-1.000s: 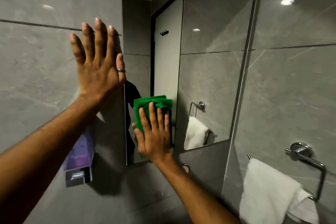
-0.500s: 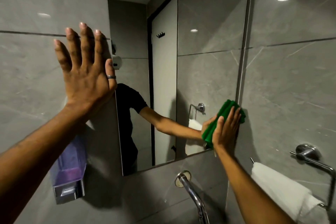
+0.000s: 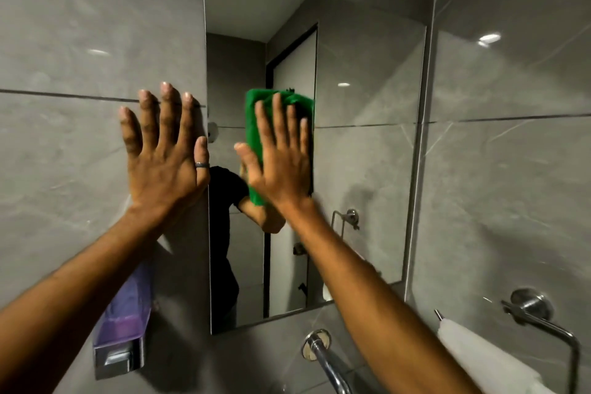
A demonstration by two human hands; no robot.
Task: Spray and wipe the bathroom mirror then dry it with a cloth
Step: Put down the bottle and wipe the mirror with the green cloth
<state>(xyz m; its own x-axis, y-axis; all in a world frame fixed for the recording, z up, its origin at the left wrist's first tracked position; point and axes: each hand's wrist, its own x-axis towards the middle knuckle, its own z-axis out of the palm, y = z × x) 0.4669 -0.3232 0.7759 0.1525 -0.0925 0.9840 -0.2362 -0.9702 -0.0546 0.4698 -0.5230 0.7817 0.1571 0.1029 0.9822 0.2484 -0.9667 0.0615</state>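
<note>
Step in hand, as judged: the wiping or drying pass over the mirror (image 3: 367,153); which of the two cannot be told, since no spray bottle is in view and no wet film can be made out on the glass.

Right hand (image 3: 281,163): fingers (image 3: 281,118) spread flat and open, not curled, pressing a green cloth (image 3: 256,112) against the glass. The cloth lies under the palm and shows above the fingertips and to their left. It sits in the left part of the mirror, about mid-height.

Left hand (image 3: 163,157): fingers (image 3: 168,118) splayed open, holding nothing, laid flat on the grey wall tile (image 3: 80,153) just left of the mirror's edge, apparently as a brace. A dark ring (image 3: 202,165) is on the thumb.

Materials: the cloth looks soft, napped and folded to a pad; the mirror is a frameless, flat, hard rectangle; the tile is glossy and veined.

Next move, as judged: carry the pad across the untouched area right of and below the right fingers, keeping even flat pressure to avoid streaks.

Also noted: a purple soap dispenser (image 3: 123,326) below the left fingers; a chrome tap (image 3: 323,358) and a white towel (image 3: 486,358) on its rail, below the right.
</note>
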